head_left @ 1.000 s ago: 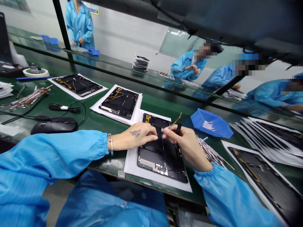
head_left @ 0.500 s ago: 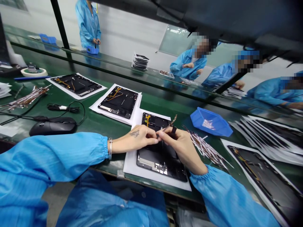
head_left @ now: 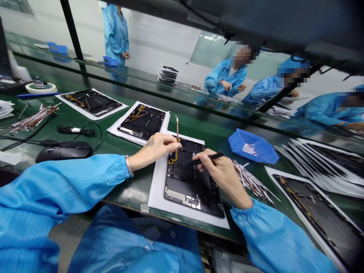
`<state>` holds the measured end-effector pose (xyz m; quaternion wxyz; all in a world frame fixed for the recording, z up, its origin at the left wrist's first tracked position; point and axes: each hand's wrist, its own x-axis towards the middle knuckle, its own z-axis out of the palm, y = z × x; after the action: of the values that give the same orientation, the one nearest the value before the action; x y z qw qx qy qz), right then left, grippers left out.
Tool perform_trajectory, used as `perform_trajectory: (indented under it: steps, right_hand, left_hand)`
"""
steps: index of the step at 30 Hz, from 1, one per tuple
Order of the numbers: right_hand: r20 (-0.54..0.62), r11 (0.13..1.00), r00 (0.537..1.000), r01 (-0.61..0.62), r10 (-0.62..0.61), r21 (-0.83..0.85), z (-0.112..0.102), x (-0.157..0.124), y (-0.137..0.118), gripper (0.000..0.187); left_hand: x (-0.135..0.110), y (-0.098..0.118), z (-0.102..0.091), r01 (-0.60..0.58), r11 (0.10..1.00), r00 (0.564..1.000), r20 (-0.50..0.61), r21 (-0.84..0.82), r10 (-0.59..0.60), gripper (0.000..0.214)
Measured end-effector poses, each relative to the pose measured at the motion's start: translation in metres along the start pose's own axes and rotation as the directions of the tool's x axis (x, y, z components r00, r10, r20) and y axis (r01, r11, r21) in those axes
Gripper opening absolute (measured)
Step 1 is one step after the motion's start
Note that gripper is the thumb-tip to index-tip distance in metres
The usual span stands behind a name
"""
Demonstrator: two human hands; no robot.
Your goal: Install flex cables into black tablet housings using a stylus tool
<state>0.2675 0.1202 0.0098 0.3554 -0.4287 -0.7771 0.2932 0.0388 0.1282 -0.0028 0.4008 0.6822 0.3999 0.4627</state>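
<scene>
An opened black tablet (head_left: 190,185) lies on a white sheet (head_left: 156,193) at the bench's near edge. My left hand (head_left: 155,148) pinches a thin copper-coloured flex strip (head_left: 176,127) that stands nearly upright over the tablet's top left corner. My right hand (head_left: 220,172) grips black tweezers (head_left: 206,158), tips pointing left over the tablet's upper middle. Both arms wear blue sleeves.
Two more opened tablets (head_left: 142,122) (head_left: 91,101) on white sheets lie further left. A blue tray (head_left: 253,146) and a pile of flex strips (head_left: 250,180) sit right of my right hand, stacked tablets (head_left: 321,163) beyond. A mouse (head_left: 64,150) and cable lie left. Several people in blue work behind.
My hands have come apart. The left hand took the flex strip and turned it upright at the tablet's top left; the right hand now holds only the tweezers, lowered toward the tablet.
</scene>
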Motion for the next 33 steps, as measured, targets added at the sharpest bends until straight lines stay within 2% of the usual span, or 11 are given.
perform_trajectory:
  steps: [4, 9, 15, 18, 21, 25, 27, 33]
  right_hand:
    - [0.115, 0.996, 0.993, -0.017, 0.026, -0.085, -0.006, 0.004, 0.000, 0.048]
    - [0.235, 0.990, 0.964, -0.136, 0.126, 0.027, -0.013, 0.007, -0.004, 0.039]
    - [0.139, 0.911, 0.975, -0.213, 0.174, 0.354, -0.001, -0.002, -0.011, 0.028]
    - [0.206, 0.865, 0.954, -0.285, 0.216, 0.413, 0.003, -0.005, -0.007, 0.029]
    - [0.235, 0.869, 0.945, -0.307, 0.228, 0.389, 0.004, -0.005, -0.007, 0.033]
    - [0.125, 0.960, 0.981, -0.174, 0.149, 0.219, 0.003, -0.004, -0.014, 0.029]
    - [0.107, 0.980, 0.988, -0.131, 0.116, 0.153, 0.003, -0.004, -0.018, 0.031]
    - [0.119, 0.957, 0.980, -0.180, 0.157, 0.225, 0.007, -0.005, -0.018, 0.033]
  left_hand:
    - [-0.002, 0.003, 0.001, 0.031, 0.999, 0.999, 0.007, 0.044, -0.031, 0.015]
    - [-0.006, 0.017, 0.002, 0.024, 0.990, 0.999, 0.043, 0.139, -0.030, 0.009]
    - [-0.008, 0.023, 0.000, -0.096, 0.926, 0.989, 0.141, 0.366, 0.047, 0.020]
    - [-0.007, 0.019, 0.001, -0.160, 0.889, 0.977, 0.195, 0.428, 0.083, 0.021]
    - [-0.007, 0.016, 0.002, -0.209, 0.868, 0.966, 0.234, 0.450, 0.111, 0.020]
    - [-0.007, 0.015, 0.002, -0.235, 0.861, 0.955, 0.271, 0.451, 0.119, 0.019]
    - [-0.007, 0.014, 0.003, -0.239, 0.857, 0.950, 0.293, 0.456, 0.110, 0.018]
    - [-0.007, 0.013, 0.004, -0.241, 0.850, 0.932, 0.357, 0.468, 0.068, 0.012]
